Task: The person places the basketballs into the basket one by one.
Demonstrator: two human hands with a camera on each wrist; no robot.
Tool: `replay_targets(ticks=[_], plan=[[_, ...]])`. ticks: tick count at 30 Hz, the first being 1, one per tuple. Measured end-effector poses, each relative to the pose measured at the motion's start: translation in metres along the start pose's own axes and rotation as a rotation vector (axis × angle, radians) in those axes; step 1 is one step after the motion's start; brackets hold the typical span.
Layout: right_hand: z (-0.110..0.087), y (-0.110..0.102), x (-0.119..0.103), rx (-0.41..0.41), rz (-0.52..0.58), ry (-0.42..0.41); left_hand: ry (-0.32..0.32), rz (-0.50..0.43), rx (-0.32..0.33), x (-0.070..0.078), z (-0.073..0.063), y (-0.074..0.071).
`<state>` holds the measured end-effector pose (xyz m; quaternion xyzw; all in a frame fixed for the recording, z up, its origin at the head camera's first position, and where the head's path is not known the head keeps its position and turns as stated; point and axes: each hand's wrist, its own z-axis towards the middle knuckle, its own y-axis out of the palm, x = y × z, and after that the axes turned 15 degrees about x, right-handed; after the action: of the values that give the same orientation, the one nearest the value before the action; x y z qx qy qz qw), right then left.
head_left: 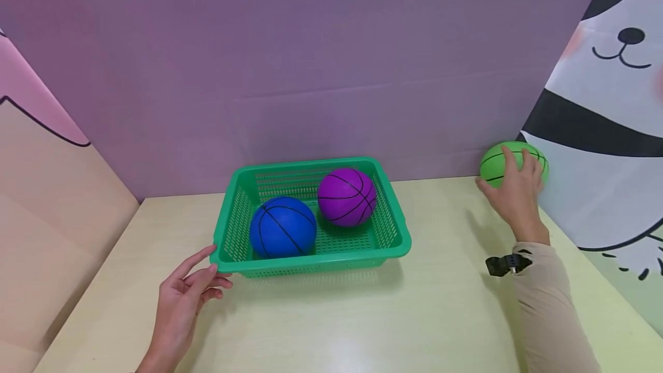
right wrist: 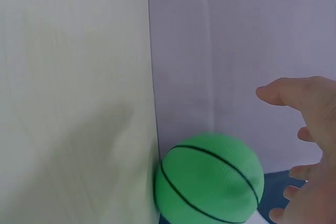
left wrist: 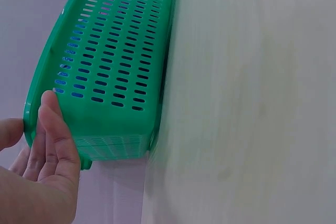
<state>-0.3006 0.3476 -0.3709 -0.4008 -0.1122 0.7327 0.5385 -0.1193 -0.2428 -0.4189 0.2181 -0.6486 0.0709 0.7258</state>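
Observation:
My left hand [head_left: 178,303] pinches the front left corner of a green plastic basket [head_left: 331,261], thumb on the rim and fingers under it, as the left wrist view also shows. Inside the basket a blue ball [head_left: 282,228] with black lines sits at the left and a purple ball [head_left: 347,197] at the back right. At the far right, my right hand [head_left: 515,197] is over a green ball [head_left: 492,164] with its fingers spread. The right wrist view shows a gap between that hand [right wrist: 310,145] and the green ball [right wrist: 210,182].
The pale wooden table [head_left: 331,321] ends at a purple backdrop [head_left: 321,73] behind the basket. A panel with a panda drawing [head_left: 616,200] stands along the right side, close to the green ball. Another panel [head_left: 46,217] borders the left side.

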Motion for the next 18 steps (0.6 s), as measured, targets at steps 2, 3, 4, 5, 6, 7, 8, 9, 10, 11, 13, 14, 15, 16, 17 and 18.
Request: replay_targets(ticks=[2, 3, 4, 5, 6, 7, 8, 9, 10, 11, 13, 14, 15, 16, 17, 18], plan=[[0.001, 0.0, 0.005, 0.013, 0.001, 0.014, -0.001, 0.001, 0.0, 0.0, 0.0, 0.0], [0.001, 0.001, 0.007, 0.02, 0.002, 0.022, 0.0, 0.001, -0.003, -0.001, 0.0, 0.0], [0.001, 0.001, 0.008, 0.027, 0.003, 0.027, 0.0, 0.0, -0.006, -0.001, 0.0, -0.001], [0.0, 0.001, 0.009, 0.033, 0.004, 0.031, 0.0, 0.001, -0.011, 0.0, 0.0, -0.001], [0.0, 0.0, 0.01, 0.035, 0.007, 0.036, -0.001, -0.001, -0.014, 0.0, -0.001, -0.002], [0.0, -0.001, 0.01, 0.04, 0.003, 0.04, -0.002, -0.002, -0.015, 0.0, -0.001, -0.002], [-0.001, -0.002, 0.011, 0.044, 0.001, 0.045, -0.002, -0.004, -0.017, 0.0, -0.002, -0.002], [-0.001, -0.003, 0.012, 0.047, -0.003, 0.049, -0.003, -0.006, -0.017, 0.0, -0.003, -0.002], [-0.001, -0.004, 0.013, 0.049, -0.008, 0.053, -0.006, -0.008, -0.017, 0.0, -0.003, -0.002], [-0.002, -0.006, 0.015, 0.05, -0.014, 0.054, -0.011, -0.007, -0.017, 0.0, -0.004, -0.001], [-0.002, -0.008, 0.018, 0.042, -0.036, 0.048, -0.02, -0.005, -0.011, 0.0, -0.006, 0.0], [-0.002, -0.009, 0.02, 0.033, -0.042, 0.043, -0.022, -0.003, -0.009, 0.001, -0.007, 0.0], [-0.002, -0.009, 0.021, 0.021, -0.052, 0.035, -0.024, 0.0, -0.008, 0.001, -0.007, 0.0], [0.0, -0.01, 0.022, 0.011, -0.062, 0.021, -0.024, 0.0, -0.005, 0.001, -0.008, 0.0], [0.002, -0.01, 0.023, -0.002, -0.073, 0.008, -0.022, 0.001, -0.003, 0.002, -0.009, 0.0], [0.006, -0.01, 0.024, -0.012, -0.084, -0.004, -0.02, 0.0, -0.001, 0.002, -0.009, 0.0]])
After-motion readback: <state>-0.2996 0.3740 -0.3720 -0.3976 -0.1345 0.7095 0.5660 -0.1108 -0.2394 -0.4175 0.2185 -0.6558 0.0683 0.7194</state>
